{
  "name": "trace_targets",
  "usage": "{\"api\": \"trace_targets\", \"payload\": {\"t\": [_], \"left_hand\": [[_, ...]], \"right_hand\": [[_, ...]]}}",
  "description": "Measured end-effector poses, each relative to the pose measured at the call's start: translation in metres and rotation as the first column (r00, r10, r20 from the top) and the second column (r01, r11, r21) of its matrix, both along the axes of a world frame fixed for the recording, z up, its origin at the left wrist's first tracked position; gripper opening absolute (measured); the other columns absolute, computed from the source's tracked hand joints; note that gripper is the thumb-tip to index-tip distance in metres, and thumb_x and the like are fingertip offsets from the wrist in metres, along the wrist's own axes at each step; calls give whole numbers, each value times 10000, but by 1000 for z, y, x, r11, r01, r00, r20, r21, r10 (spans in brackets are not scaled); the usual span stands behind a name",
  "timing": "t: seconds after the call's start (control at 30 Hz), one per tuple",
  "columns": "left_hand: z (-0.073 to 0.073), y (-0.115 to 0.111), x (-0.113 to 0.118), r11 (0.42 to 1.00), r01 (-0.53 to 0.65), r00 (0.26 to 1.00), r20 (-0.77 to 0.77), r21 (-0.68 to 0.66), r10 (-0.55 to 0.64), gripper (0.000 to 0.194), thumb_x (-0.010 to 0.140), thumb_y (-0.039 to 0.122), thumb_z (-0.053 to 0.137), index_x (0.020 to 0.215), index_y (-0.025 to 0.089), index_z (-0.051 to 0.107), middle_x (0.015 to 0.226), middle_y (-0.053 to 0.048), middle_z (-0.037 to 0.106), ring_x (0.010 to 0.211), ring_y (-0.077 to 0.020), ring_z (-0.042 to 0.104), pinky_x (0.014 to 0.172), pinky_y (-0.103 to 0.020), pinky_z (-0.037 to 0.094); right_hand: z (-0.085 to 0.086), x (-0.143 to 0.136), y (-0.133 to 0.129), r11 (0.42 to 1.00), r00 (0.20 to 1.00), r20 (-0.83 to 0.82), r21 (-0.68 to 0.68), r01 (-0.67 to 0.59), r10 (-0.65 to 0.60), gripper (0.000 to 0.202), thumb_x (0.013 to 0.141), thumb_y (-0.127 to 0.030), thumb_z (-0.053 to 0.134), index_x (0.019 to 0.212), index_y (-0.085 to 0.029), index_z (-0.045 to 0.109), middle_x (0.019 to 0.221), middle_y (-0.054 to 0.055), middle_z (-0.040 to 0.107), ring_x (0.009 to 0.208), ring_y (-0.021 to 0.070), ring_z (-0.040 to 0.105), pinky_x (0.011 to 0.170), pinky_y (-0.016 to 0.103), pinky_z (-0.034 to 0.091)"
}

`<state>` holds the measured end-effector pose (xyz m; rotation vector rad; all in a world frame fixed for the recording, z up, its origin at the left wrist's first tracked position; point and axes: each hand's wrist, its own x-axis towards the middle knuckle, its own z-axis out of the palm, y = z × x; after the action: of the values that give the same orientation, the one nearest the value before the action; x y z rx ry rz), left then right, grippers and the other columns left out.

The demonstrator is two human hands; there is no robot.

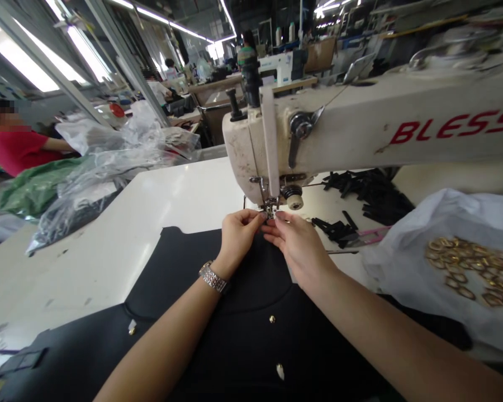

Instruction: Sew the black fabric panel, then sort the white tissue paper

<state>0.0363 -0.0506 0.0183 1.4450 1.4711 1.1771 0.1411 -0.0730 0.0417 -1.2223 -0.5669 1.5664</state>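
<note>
My left hand and my right hand meet right at the presser foot of a sewing machine. Thumb and forefinger of each are pinched together there; the small thing between the fingertips is hidden. The right hand's other fingers are loosely curled. Beneath both hands, a large black leather-like panel spreads over the table and toward me. Gold-coloured studs dot the panel, and a strap with a buckle-like loop lies at its left end.
Short black strips are heaped behind the needle, near pink-handled scissors. A white plastic bag at right holds several gold-coloured rings. Clear plastic wrapping covers the table's far left, beside a person in red.
</note>
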Motion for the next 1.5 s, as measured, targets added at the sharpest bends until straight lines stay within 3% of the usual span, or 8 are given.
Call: {"api": "trace_targets", "payload": {"t": [0.2, 0.67, 0.9, 0.97, 1.07, 1.13, 1.2, 1.5], "left_hand": [[-4, 1, -5, 999, 38, 999, -18, 6, -38, 312, 658, 407, 578, 639, 98, 609, 487, -2, 513, 451, -80, 402, 437, -196, 284], [-7, 3, -8, 991, 129, 991, -42, 36, -127, 202, 673, 294, 583, 738, 111, 638, 660, -46, 625, 581, -115, 528, 551, -207, 390], [-3, 5, -7, 999, -23, 999, 23, -34, 24, 242, 633, 328, 615, 673, 90, 623, 505, 14, 528, 460, -61, 413, 456, -176, 300], [-3, 6, -5, 998, -48, 996, 78, -51, 52, 244, 611, 329, 627, 648, 89, 611, 503, 17, 517, 460, -55, 396, 447, -174, 280], [-2, 8, -1, 994, -59, 985, 155, -88, 72, 231, 589, 319, 627, 569, 98, 561, 470, 33, 464, 426, -40, 335, 421, -177, 232], [-2, 10, 1, 992, -67, 978, 192, -106, 86, 227, 582, 306, 617, 534, 108, 517, 450, 48, 410, 403, -30, 280, 403, -183, 186], [-1, 10, 2, 988, -88, 967, 227, -128, 115, 229, 573, 297, 608, 521, 119, 474, 435, 61, 351, 393, -25, 238, 392, -185, 147], [1, 5, 8, 983, -91, 965, 228, -157, 126, 258, 570, 306, 596, 540, 145, 397, 422, 83, 275, 387, -23, 201, 395, -190, 124]], "right_hand": [[-4, -2, 17, 999, 999, -33, -34, -4, 3, 86, 828, -51, 461, 753, -73, 496, 551, 10, 542, 465, 72, 535, 472, 137, 467], [-11, -1, 21, 999, 998, 45, 8, 40, -40, 162, 798, -38, 482, 645, -79, 516, 498, 18, 536, 426, 78, 520, 405, 134, 456], [-9, 11, 11, 993, 975, 220, 112, -39, 14, 15, 790, -94, 500, 775, -91, 499, 628, 12, 539, 510, 90, 544, 443, 165, 466], [-10, 23, -9, 954, 916, 401, 263, -144, 27, 83, 759, -133, 533, 832, -110, 502, 714, 24, 551, 607, 119, 566, 496, 203, 485], [-17, 40, -47, 815, 688, 718, 458, -354, -105, 182, 738, -146, 491, 920, -148, 503, 845, 48, 564, 767, 167, 559, 633, 299, 506], [-25, 48, -69, 734, 530, 814, 507, -452, -236, 248, 755, -119, 421, 992, -166, 473, 925, 60, 552, 857, 180, 537, 728, 358, 496], [-33, 52, -82, 690, 449, 838, 523, -500, -310, 282, 771, -96, 378, 1036, -171, 436, 963, 72, 531, 906, 183, 515, 777, 389, 488], [-41, 50, -79, 701, 436, 841, 519, -489, -319, 285, 777, -88, 391, 1058, -141, 393, 927, 100, 517, 871, 214, 504, 729, 433, 511]]}}
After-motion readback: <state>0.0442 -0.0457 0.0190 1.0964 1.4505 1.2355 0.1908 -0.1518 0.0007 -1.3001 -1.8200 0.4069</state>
